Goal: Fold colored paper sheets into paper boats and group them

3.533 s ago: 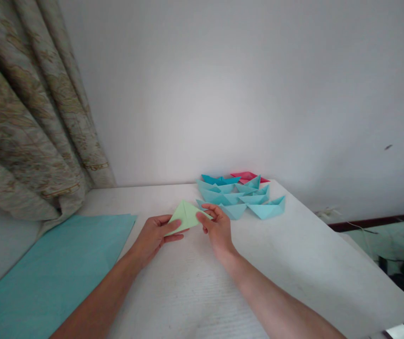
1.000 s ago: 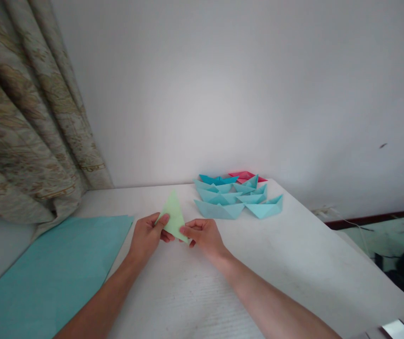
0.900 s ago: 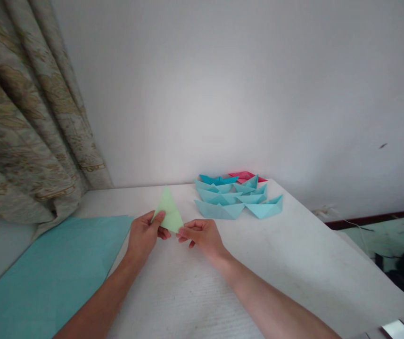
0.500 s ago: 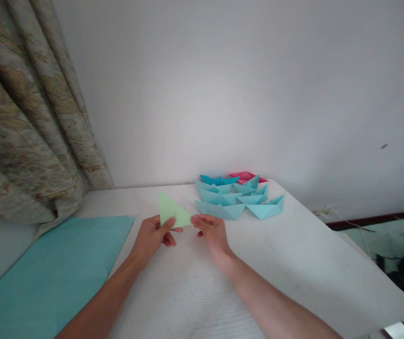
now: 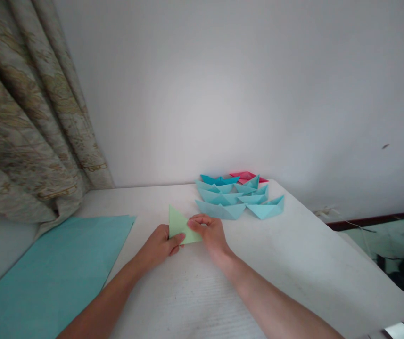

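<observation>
A light green folded paper triangle [image 5: 179,225] is held between my two hands, a little above or on the white table. My left hand [image 5: 162,243] grips its lower left side, the thumb lying across the front. My right hand [image 5: 210,231] pinches the slanting right edge with thumb and fingers, covering part of that side. Beyond my right hand stand several folded paper boats [image 5: 221,209] in light blue, set in close rows. A darker blue boat [image 5: 219,180] and a pink boat [image 5: 247,177] are at the back near the wall.
Large teal paper sheets [image 5: 56,268] lie on the left of the white table [image 5: 194,296]. A patterned curtain [image 5: 28,117] hangs at the left, its hem by the sheets. The wall [image 5: 202,94] borders the table's back. A silvery object [image 5: 399,330] is at the lower right corner.
The green paper has come lower and slightly right, along with my left hand. My right hand's fingers have shifted from the triangle's right tip up onto its slanting edge.
</observation>
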`<act>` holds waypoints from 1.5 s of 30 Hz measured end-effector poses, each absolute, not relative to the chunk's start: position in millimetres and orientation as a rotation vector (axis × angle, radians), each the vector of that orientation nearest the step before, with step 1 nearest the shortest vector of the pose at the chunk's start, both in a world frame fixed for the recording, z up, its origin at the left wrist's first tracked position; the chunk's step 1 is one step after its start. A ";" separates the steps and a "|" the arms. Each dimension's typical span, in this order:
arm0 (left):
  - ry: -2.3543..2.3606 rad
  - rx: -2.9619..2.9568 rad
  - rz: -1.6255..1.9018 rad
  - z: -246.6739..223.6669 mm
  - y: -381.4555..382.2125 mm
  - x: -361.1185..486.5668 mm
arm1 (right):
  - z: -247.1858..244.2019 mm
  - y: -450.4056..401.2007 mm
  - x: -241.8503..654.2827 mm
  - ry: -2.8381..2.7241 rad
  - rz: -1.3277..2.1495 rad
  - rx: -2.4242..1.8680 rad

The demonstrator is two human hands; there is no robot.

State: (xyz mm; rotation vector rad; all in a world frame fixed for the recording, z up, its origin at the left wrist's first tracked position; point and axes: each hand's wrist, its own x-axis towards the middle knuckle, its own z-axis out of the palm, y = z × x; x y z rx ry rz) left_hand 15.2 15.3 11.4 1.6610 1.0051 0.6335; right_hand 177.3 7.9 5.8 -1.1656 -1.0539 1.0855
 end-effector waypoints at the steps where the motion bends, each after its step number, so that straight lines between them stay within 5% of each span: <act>1: 0.997 1.630 0.634 11.6 14.9 15.7 | 6.4 7.5 177.1 -1.068 1.089 -1.173; 12: 1.061 1.540 0.899 14.3 14.5 14.6 | 8.4 4.4 175.2 -1.115 1.171 -1.150; 22: 0.862 1.483 0.747 16.9 13.9 6.4 | 7.8 -0.3 172.1 -1.083 1.422 -0.945; 35: 0.698 1.503 0.395 19.3 8.5 7.3 | 9.8 1.0 173.7 -1.071 1.173 -1.013; 45: 0.813 1.471 0.591 16.2 8.8 14.0 | 8.1 4.7 175.1 -1.091 1.135 -1.105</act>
